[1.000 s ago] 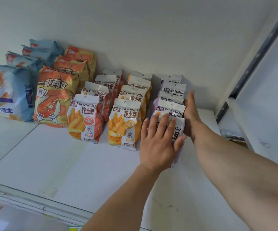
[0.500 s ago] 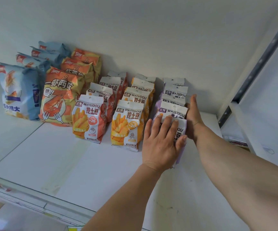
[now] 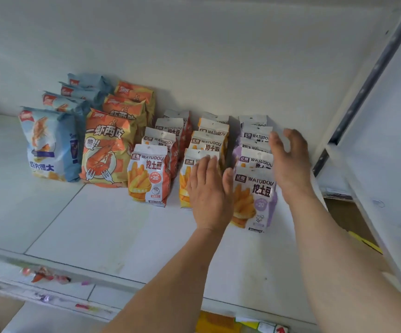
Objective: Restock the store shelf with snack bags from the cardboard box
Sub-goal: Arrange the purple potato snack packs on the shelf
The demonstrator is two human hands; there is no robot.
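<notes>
Blue shrimp-chip bags (image 3: 50, 145): a row at the far left of the shelf (image 3: 79, 227), running back to the wall.
Orange shrimp bags (image 3: 107, 150): next row to the right, touching the blue ones.
Tomato Watudou bags (image 3: 150, 175): upright row of small red-orange fry packs.
Orange Watudou bags (image 3: 208, 143): the next row; its front pack is partly hidden by the left hand.
Left hand (image 3: 208, 191): fingers straight and close together, in front of the orange front pack, thumb at the edge of the purple pack; holds nothing.
Purple Watudou bag (image 3: 256, 198): front of the rightmost row, standing upright between the two hands.
Right hand (image 3: 288, 159): fingers loosely spread just right of the purple row; contact unclear.
Handling: likely light, air-puffed, slick film; tips easily, so steady it by the sides or the top seal.
Obstacles: the neighbouring rows stand close; the upright post (image 3: 372, 73) limits room on the right.
Cardboard box: not clearly seen.
</notes>
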